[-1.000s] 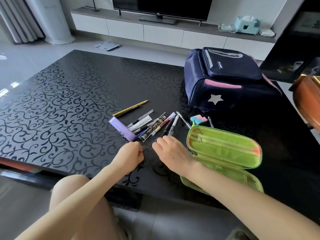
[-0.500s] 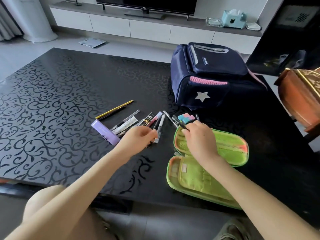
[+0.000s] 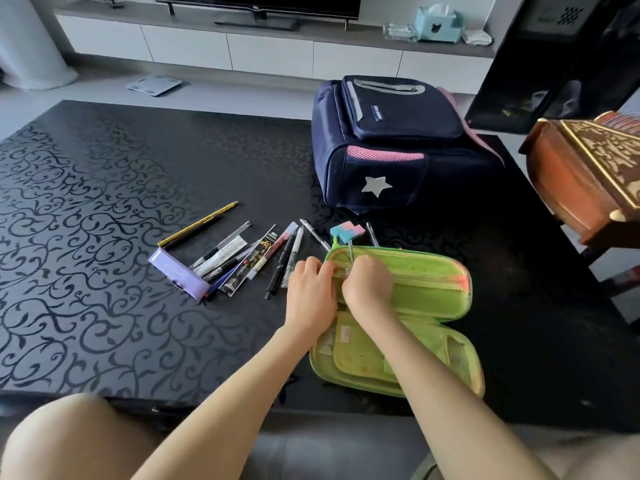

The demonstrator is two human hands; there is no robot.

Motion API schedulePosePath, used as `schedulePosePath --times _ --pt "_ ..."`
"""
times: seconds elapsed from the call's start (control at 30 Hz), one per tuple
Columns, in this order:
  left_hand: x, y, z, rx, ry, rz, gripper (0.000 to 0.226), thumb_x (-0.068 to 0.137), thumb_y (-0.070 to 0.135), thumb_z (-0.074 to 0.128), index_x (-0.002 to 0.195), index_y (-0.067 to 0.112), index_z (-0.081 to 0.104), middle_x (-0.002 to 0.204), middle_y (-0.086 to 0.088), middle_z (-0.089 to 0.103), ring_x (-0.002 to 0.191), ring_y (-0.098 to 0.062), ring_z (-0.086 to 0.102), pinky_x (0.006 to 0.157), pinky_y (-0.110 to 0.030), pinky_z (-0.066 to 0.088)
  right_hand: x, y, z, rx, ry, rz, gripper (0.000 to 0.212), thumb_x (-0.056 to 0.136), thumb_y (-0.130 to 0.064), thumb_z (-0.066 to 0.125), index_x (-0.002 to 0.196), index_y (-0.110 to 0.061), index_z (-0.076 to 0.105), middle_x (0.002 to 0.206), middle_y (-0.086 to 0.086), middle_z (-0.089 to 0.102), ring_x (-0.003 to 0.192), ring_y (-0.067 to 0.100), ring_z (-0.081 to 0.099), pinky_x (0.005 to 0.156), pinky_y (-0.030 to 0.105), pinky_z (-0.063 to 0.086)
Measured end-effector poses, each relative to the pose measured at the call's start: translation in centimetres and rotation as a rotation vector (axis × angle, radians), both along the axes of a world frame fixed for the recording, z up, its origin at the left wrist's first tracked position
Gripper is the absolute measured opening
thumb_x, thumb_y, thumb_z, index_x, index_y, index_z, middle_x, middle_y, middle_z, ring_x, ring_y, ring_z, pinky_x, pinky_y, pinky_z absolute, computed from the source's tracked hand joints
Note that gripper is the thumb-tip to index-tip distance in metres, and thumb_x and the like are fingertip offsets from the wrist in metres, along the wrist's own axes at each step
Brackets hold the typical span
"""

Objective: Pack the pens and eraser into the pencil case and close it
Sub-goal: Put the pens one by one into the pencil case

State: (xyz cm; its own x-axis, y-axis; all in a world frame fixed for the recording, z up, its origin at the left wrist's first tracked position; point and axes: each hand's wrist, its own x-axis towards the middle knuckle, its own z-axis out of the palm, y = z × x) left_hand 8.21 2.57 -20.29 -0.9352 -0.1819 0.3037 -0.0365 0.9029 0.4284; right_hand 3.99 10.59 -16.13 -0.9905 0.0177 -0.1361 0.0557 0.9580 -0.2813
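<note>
Green pencil case (image 3: 426, 292) lies open on the black table (image 3: 104, 202), lid propped, mesh pocket facing me. Loose pens (image 3: 242, 258) fan out left of it; pink-and-blue eraser (image 3: 347, 232) sits just behind the lid's rim. My left hand (image 3: 311, 292) pinches the lid's left edge. My right hand (image 3: 367, 285) is curled at the pocket's zip end with a thin pen (image 3: 351, 252) poking up; I can't tell what the fingertips clamp. I'd brace the lid and feed the pen in lengthwise.
</note>
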Motion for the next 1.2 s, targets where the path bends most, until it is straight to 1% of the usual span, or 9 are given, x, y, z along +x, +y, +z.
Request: schedulePosePath --times 0.13,0.3,0.57,0.7,0.8,0.97,1.07,1.13,1.2 --pt "0.2 0.1 0.5 -0.064 -0.053 0.000 0.014 0.070 -0.001 0.055 0.081 0.004 0.060 0.074 -0.012 0.055 0.065 -0.028 0.049 0.055 -0.037 0.046 0.3 -0.1 0.2 -0.109 -0.021 -0.069 0.012 0.090 -0.004 0.052 0.097 -0.003 0.062 0.104 0.010 0.063 0.095 0.028 0.061 0.066 0.030 0.044" --pt "0.2 0.2 0.5 -0.186 -0.060 0.001 0.019 0.060 -0.003 0.065 0.075 0.006 0.059 0.069 -0.009 0.054 0.060 -0.025 0.049 0.055 -0.032 0.043 0.9 -0.4 0.5 -0.100 -0.020 -0.034 0.017 0.092 0.001 0.044 0.098 -0.003 0.060 0.104 0.010 0.063 0.091 0.026 0.059 0.065 0.028 0.041" --pt "1.0 0.4 -0.1 -0.174 -0.018 0.019 0.010 0.067 0.005 0.064 0.076 0.009 0.062 0.070 -0.006 0.053 0.063 -0.024 0.047 0.057 -0.031 0.042 1.4 -0.8 0.1 -0.155 -0.022 -0.113 0.022 0.092 0.001 0.042 0.073 -0.010 0.047 0.061 -0.001 0.036 0.069 0.022 0.046 0.057 0.029 0.036" --pt "1.4 0.4 -0.1 -0.117 0.006 0.033 0.014 0.062 0.001 0.066 0.074 0.008 0.062 0.070 -0.008 0.054 0.064 -0.026 0.049 0.057 -0.033 0.044 1.7 -0.5 0.3 -0.165 -0.082 -0.101 0.017 0.090 0.002 0.045 0.077 -0.007 0.051 0.073 0.003 0.046 0.073 0.023 0.048 0.060 0.029 0.040" --pt "1.4 0.5 0.0 -0.124 0.007 0.027 0.017 0.061 -0.001 0.066 0.076 0.008 0.063 0.071 -0.008 0.053 0.064 -0.025 0.048 0.057 -0.033 0.043 1.5 -0.2 0.6 -0.131 -0.110 -0.032 0.028 0.090 0.002 0.045 0.065 -0.010 0.039 0.070 0.003 0.044 0.074 0.023 0.048 0.060 0.029 0.039" --pt "1.5 0.7 0.4 -0.151 0.053 -0.018 0.031 0.059 -0.003 0.069 0.087 0.010 0.065 0.074 -0.009 0.052 0.064 -0.026 0.047 0.056 -0.032 0.041 1.6 2.9 1.8 0.080 -0.061 0.100 0.023 0.090 0.003 0.043 0.070 -0.008 0.045 0.068 0.002 0.047 0.070 0.024 0.052 0.056 0.030 0.042" --pt "1.6 0.7 0.6 -0.157 0.096 -0.043 0.038 0.057 -0.007 0.067 0.091 0.012 0.067 0.075 -0.010 0.051 0.064 -0.027 0.047 0.057 -0.032 0.043 1.1 8.7 2.9 0.155 -0.017 0.034 0.013 0.093 -0.005 0.047 0.089 -0.006 0.059 0.072 0.004 0.055 0.075 0.028 0.058 0.057 0.027 0.038" --pt "1.6 0.6 0.6 -0.157 0.107 -0.048 0.040 0.058 -0.008 0.065 0.092 0.012 0.066 0.076 -0.011 0.051 0.066 -0.027 0.047 0.058 -0.033 0.043 0.9 12.9 3.5 0.146 0.019 0.017 0.011 0.094 -0.013 0.049 0.087 -0.008 0.056 0.087 0.011 0.062 0.087 0.033 0.061 0.063 0.029 0.038" --pt "1.5 0.7 0.7 -0.161 0.104 -0.056 0.040 0.058 -0.010 0.063 0.091 0.011 0.066 0.076 -0.011 0.051 0.066 -0.028 0.046 0.058 -0.034 0.042 1.0 15.4 4.1 0.116 0.048 0.102 0.018 0.093 -0.025 0.053 0.082 -0.012 0.047 0.080 0.007 0.062 0.079 0.030 0.061 0.060 0.032 0.039"
